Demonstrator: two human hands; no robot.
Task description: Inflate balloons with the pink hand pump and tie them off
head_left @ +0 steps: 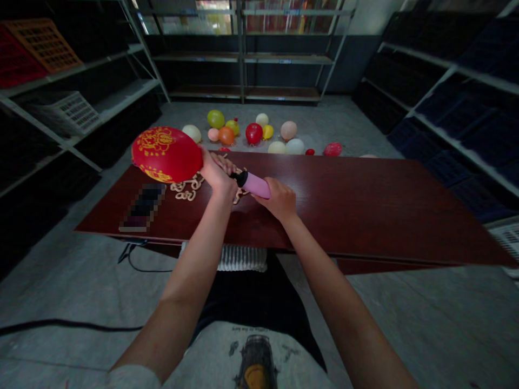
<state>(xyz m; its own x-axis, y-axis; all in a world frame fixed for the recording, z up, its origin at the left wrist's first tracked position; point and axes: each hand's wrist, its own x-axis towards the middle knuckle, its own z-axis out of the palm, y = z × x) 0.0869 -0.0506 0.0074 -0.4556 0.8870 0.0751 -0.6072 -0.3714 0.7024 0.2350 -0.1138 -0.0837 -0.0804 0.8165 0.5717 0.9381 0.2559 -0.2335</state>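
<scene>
My left hand (217,174) is closed round the neck of a red balloon (166,154) with yellow print, holding it onto the black nozzle of a pink hand pump (255,184). The balloon is inflated and sticks out to the left above the dark wooden table (365,205). My right hand (278,199) is wrapped round the pink pump's rear end, just right of the left hand. A heap of pale uninflated balloons (187,189) lies on the table under my left hand.
A blurred-out flat object (142,207) lies on the table's left part. Several inflated balloons (254,134) of various colours lie on the floor beyond the table. Metal shelving lines the left, back and right walls. A black cable (60,324) runs across the floor at left.
</scene>
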